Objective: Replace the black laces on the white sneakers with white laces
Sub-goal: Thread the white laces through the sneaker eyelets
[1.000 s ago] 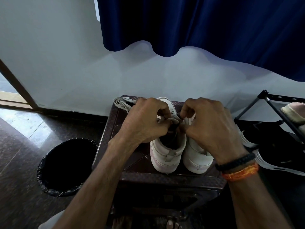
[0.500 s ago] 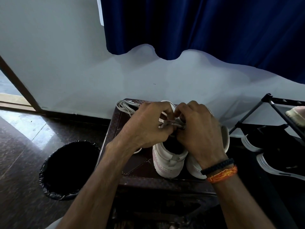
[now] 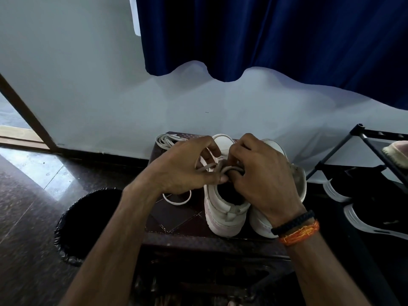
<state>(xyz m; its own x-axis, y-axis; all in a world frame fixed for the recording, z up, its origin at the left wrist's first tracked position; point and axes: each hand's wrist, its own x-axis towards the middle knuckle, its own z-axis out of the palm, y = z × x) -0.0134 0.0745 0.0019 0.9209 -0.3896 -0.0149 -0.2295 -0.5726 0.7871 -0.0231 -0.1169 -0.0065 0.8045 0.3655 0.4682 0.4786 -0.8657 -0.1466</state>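
White sneakers (image 3: pixel 225 208) sit side by side, heels toward the camera, on a dark patterned stool (image 3: pixel 176 219) set against a pale wall. Both of the person's hands work above the throat of the left-hand shoe. The left hand (image 3: pixel 185 171) has its fingers curled, thumb and forefinger pinching a strand of the white lace (image 3: pixel 223 167) just over the shoe's opening. The right hand (image 3: pixel 262 175), wearing a black braided bracelet (image 3: pixel 293 221) and an orange thread band (image 3: pixel 300 235) at the wrist, curls its fingers round the same lace where it loops at the tongue, covering much of the second sneaker beneath it. One loose loop of lace trails onto the stool beside the left wrist. A bundle of pale spare laces (image 3: pixel 167 140) lies at the stool's far left corner. A black-lined waste bin (image 3: pixel 88 219) stands on the polished floor to the left, and a black metal shoe rack (image 3: pixel 375 151) holding dark shoes stands to the right. A navy curtain (image 3: pixel 265 36) hangs above.
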